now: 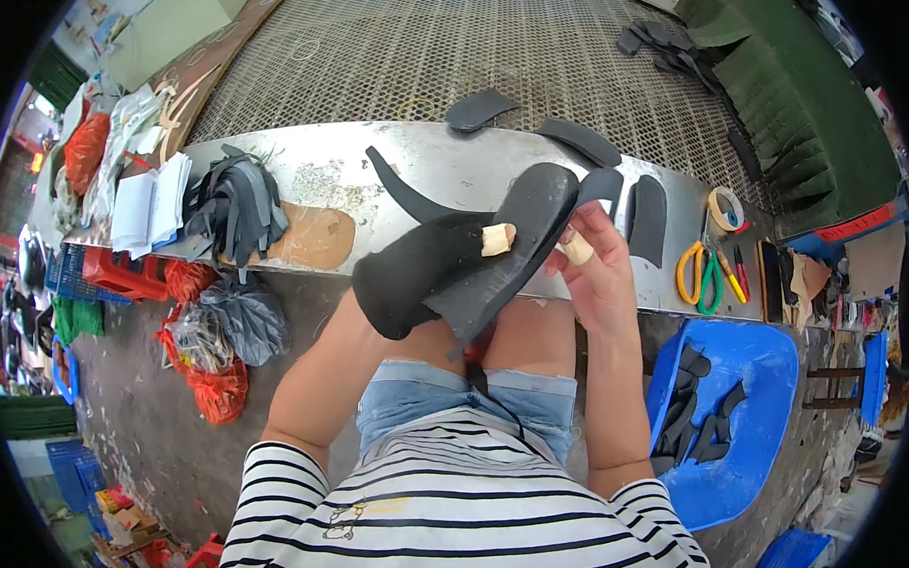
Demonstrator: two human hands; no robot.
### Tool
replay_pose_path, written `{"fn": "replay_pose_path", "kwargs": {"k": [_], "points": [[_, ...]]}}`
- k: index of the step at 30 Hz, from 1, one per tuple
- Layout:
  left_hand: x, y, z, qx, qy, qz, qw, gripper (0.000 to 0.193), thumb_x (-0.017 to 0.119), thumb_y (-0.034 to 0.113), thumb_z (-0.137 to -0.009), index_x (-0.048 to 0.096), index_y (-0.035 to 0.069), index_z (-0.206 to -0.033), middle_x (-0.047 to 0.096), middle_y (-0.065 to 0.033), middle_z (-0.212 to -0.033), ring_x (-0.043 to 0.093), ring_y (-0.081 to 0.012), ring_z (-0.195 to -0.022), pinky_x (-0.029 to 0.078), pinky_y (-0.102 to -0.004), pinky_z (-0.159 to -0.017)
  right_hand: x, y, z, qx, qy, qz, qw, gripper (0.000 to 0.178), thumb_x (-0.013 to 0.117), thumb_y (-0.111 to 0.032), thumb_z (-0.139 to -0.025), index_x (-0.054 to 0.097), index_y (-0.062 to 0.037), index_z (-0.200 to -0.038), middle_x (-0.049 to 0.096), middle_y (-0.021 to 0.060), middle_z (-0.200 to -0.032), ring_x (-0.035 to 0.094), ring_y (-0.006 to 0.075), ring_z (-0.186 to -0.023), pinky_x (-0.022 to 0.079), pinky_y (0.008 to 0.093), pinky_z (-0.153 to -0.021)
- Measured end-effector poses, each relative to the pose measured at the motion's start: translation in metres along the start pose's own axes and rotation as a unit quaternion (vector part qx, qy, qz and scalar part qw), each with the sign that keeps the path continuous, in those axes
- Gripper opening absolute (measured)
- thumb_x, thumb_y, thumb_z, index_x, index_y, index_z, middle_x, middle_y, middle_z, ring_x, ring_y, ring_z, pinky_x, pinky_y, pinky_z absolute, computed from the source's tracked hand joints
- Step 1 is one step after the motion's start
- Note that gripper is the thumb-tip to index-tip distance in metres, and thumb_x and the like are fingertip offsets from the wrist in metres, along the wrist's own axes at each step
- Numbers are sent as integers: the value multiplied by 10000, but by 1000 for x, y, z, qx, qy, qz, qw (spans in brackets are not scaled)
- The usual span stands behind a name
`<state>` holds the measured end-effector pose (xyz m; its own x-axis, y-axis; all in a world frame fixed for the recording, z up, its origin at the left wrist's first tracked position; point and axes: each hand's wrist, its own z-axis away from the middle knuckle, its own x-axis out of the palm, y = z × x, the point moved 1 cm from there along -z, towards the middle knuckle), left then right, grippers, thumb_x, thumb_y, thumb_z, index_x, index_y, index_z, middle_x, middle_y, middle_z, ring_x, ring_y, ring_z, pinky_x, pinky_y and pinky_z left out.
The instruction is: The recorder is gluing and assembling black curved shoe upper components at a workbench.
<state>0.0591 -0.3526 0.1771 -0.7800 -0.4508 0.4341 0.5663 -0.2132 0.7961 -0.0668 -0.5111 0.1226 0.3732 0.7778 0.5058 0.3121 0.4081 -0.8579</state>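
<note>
A black shoe sole (539,212) is held up at a slant over the table's near edge. My left hand (498,239) is closed on it, mostly hidden by a dark, fuzzy cloth covering (415,268) whose kind I cannot make out. Only a fingertip wrapped in pale tape shows, pressing on the sole's face. At the sole's right edge, my right hand (600,269) pinches with bent fingers, one of them taped too. Behind lie a curved black strip (410,190) and dark, sole-shaped pieces (647,221) on the metal tabletop (324,144).
Orange- and green-handled scissors (700,278) lie right, near a tape roll (724,208). A blue bin (739,454) with black pieces stands below. Left are a bundle of dark strips (232,206), white papers (149,208) and bags (243,317). A mesh surface (412,57) stretches beyond.
</note>
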Motion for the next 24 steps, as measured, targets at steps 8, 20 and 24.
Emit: {"fn": "replay_pose_path", "kwargs": {"k": [8,20,24], "points": [[-4,-25,-19,-18,-333,119,935,505,394,397,-960,516,-78,-1078,596,-141,-716,525,-152,-437,355,-250,-317,-6,-31,-12,-157,-91,82,980,409,727,-41,-714,592,4,-1097,621,81,-1006,600,147,-882,501,307,-776],[-7,-29,-23,335,79,152,927,296,530,168,-908,548,11,-1158,603,-62,-1056,568,-146,-972,449,-276,-849,15,0,8,-85,53,81,992,527,737,-65,-723,510,19,-1191,576,69,-974,576,129,-821,484,242,-732],[-8,-15,-16,244,62,130,959,295,517,193,-911,556,10,-1140,601,-67,-1057,574,-160,-979,458,-285,-857,13,-18,9,-87,-31,82,992,766,785,-96,-642,425,9,-1310,441,123,-1301,573,180,-920,461,305,-844]]}}
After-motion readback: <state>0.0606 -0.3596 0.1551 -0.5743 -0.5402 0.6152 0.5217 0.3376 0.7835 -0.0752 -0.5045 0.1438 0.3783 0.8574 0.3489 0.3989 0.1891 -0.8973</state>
